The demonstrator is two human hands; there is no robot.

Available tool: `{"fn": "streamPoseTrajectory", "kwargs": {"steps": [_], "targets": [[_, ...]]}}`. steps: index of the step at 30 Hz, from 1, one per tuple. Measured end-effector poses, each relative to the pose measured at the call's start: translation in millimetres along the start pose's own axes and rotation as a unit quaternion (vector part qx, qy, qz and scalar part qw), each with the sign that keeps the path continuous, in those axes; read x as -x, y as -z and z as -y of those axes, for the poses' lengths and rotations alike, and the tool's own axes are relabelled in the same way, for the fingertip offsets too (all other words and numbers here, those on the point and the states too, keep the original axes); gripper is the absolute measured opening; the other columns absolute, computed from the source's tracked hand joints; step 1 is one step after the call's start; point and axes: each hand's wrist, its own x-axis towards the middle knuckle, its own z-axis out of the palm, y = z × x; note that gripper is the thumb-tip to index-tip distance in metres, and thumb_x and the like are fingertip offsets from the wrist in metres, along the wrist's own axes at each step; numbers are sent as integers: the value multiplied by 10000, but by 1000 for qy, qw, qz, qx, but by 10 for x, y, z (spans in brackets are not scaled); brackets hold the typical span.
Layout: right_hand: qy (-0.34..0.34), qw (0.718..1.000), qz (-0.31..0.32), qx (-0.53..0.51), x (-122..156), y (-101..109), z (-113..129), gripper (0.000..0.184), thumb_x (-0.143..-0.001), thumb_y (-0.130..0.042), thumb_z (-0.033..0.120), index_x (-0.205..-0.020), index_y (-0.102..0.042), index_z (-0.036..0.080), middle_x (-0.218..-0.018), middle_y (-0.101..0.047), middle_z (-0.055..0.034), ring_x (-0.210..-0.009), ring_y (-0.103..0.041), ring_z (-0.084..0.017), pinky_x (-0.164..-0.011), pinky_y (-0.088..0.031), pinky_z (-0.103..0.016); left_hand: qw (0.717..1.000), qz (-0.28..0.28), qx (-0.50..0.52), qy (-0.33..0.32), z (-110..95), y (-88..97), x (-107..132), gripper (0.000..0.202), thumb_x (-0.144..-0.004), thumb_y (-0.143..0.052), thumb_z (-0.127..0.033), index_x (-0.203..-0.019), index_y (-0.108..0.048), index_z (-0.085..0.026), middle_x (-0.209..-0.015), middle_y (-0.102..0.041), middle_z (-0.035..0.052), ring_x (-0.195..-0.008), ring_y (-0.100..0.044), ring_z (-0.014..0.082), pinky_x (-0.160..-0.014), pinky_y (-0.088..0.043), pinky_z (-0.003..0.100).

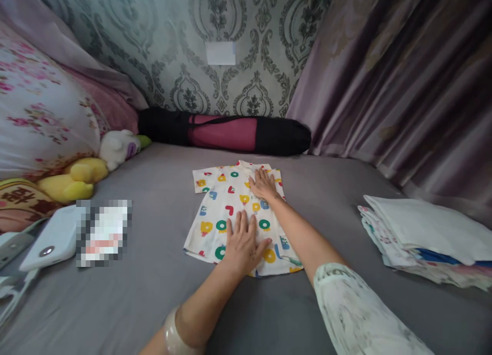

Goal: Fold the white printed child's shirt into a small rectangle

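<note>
A small white short-sleeved shirt [215,206] with colourful letter prints lies spread, front up, on the grey bed sheet [154,304]. My left hand [244,242] rests flat on its lower middle, fingers spread and pointing to the collar. Farther up, my right hand [264,185] lies on the upper right of the shirt, close to the collar, with its fingers stretched out. Neither hand grips the cloth. The shirt's left sleeve in the picture points outward; the right one is partly hidden by my right hand and appears to be folded in.
A stack of folded clothes [430,237] lies at the right. On the left are a white power bank [57,237] with a cable, a blurred-out item [105,232], plush toys [77,181] and a floral pillow [42,109]. A black and maroon long bag [223,132] lies along the wall.
</note>
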Motion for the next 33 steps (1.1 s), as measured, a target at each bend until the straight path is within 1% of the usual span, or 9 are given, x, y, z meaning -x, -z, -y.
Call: {"fn": "streamPoseTrajectory", "kwargs": {"steps": [4, 8, 10, 13, 18, 24, 28, 31, 33], "targets": [[1, 1000, -1, -8, -39, 16, -14, 664, -954, -155, 488, -1496, -201, 106, -1575, -129, -115, -1439, -65, -257, -1138, -31, -497, 1000, -3, -4, 9, -20, 25, -9, 737, -912, -258, -614, -1438, -336, -104, -1521, -251, 215, -1418, -187, 343, -1111, -186, 570], [-3, 997, 54, -51, -116, 148, -97, 669, -951, -62, 500, -1503, -199, 148, -1580, -122, -90, -1443, -76, -236, -1142, -71, -479, 999, -39, -13, 28, -26, 41, -42, 602, -961, -209, -489, -1386, -418, -117, -1480, -360, 185, -1388, -288, 313, -1105, -237, 546], [-7, 997, 32, -65, -142, 187, -158, 660, -951, -3, 470, -1501, -210, 171, -1578, -143, -70, -1442, -89, -223, -1144, -73, -463, 997, -60, -17, 38, -13, 27, -58, 559, -974, -185, -417, -1381, -425, -117, -1466, -389, 173, -1377, -313, 299, -1107, -242, 539], [-16, 999, -13, -33, -139, 148, -225, 634, -955, -52, 428, -1495, -215, 139, -1572, -164, -95, -1439, -85, -237, -1141, -52, -466, 997, -65, -23, 47, 14, -11, -69, 526, -973, -194, -356, -1397, -400, -123, -1474, -378, 168, -1388, -290, 300, -1109, -230, 549], [-24, 999, -23, -4, -95, 25, -223, 622, -951, -128, 410, -1490, -222, 115, -1565, -178, -118, -1433, -93, -253, -1133, -71, -472, 998, -43, -24, 39, 22, -20, -60, 541, -959, -256, -424, -1392, -397, -131, -1485, -356, 174, -1395, -271, 311, -1106, -223, 556], [-14, 999, -39, -7, -78, 54, -228, 597, -963, -129, 393, -1489, -232, 131, -1570, -159, -115, -1436, -91, -249, -1133, -65, -486, 998, -38, -25, 43, 14, 36, -47, 569, -960, -260, -437, -1393, -395, -92, -1495, -325, 197, -1400, -256, 322, -1112, -214, 559], [-10, 1000, -1, 6, -97, 113, -223, 585, -964, -151, 369, -1481, -252, 116, -1564, -185, -111, -1430, -130, -245, -1133, -95, -488, 996, -62, -33, 46, 47, 24, -61, 594, -958, -244, -456, -1396, -399, -86, -1490, -335, 199, -1402, -248, 324, -1115, -204, 562], [3, 999, -17, 31, -110, 168, -100, 580, -959, -181, 359, -1458, -303, 89, -1537, -263, -129, -1418, -173, -257, -1136, -77, -491, 994, -83, -32, 59, 89, 18, -90, 594, -952, -252, -467, -1388, -417, -100, -1478, -358, 195, -1394, -270, 323, -1110, -211, 562], [55, 997, -41, 38, -119, 179, 51, 586, -962, -170, 367, -1459, -304, 87, -1541, -258, -115, -1425, -151, -236, -1147, -42, -455, 992, -97, -32, 71, 124, 23, -113, 587, -950, -257, -460, -1392, -415, -107, -1479, -354, 196, -1396, -267, 321, -1112, -201, 566]]}}
